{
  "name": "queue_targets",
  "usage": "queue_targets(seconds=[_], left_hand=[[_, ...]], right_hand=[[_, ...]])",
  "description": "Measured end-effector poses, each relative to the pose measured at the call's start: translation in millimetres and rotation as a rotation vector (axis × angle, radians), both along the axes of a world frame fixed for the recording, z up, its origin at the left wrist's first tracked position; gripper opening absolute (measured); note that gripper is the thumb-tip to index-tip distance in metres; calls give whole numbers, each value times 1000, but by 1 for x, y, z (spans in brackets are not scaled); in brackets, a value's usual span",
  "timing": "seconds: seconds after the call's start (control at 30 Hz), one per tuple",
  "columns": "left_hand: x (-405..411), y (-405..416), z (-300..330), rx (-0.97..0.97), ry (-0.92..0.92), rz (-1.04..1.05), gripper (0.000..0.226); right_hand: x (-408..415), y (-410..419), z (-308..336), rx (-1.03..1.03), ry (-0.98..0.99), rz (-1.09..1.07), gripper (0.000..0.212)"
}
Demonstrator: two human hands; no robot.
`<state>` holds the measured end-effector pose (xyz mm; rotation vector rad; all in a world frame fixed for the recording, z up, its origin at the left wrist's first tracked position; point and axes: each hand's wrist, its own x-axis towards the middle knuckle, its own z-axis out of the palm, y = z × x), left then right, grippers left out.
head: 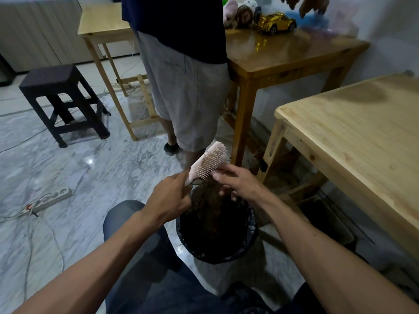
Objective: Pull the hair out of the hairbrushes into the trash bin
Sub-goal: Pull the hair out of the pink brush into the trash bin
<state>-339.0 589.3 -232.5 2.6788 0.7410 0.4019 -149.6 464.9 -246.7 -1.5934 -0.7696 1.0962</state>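
A pale pink hairbrush [207, 160] is held tilted above a trash bin [248, 236] lined with a black bag. My left hand [169, 199] grips the brush's handle, bristles turned to the right. My right hand [239, 181] is at the bristles, fingers curled, pinching a dark brown clump of hair [205, 198] that hangs from the brush down into the bin. More dark hair fills the bin.
A person in grey shorts [186, 94] stands just behind the bin. A light wooden table [362, 137] is on the right, a darker table [292, 53] with toys behind it. A black stool [61, 98] and a power strip [53, 199] sit on the marble floor at left.
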Motion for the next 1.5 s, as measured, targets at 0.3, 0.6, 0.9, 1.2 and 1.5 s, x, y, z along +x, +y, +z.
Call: queue_targets(seconds=[0.3,0.6,0.9,1.2,1.5], left_hand=[[-4,12,1,-50,-54,164,4],[-1,5,-5,-34,20,56,6],[6,5,1,-56,-54,88,7],[1,13,-5,-24,12,211,7],[-11,35,2,-12,23,366,12]], right_hand=[[-3,-20,-25,-60,-65,-72,12],[-1,-13,-4,-139,-167,74,78],[-14,1,-2,7,16,-34,9],[-9,-17,-10,-56,-77,-24,6],[4,-35,-24,-121,-119,29,8]])
